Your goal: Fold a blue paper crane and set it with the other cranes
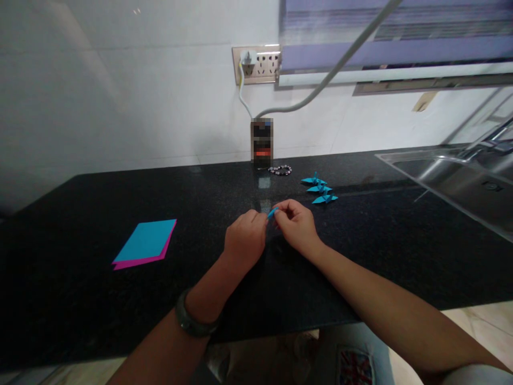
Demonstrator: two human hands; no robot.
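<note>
Between my two hands is a small folded piece of blue paper (272,213), mostly hidden by the fingers. My left hand (246,235), with a bracelet on its wrist, is closed at the paper's left end. On the other end, the thumb and forefinger of my right hand (295,223) pinch the paper. Both hands are just above the dark countertop. Beyond my right hand stand several blue folded paper cranes (320,189) in a short row. To the left lies a stack of square paper (146,240), blue on top with magenta showing beneath.
The black counter (208,198) runs back to a white wall. A phone (262,141), blurred, leans there with a beaded strap (281,170) and a white cable. Above it is a wall socket (256,65). A steel sink (473,182) is at the right.
</note>
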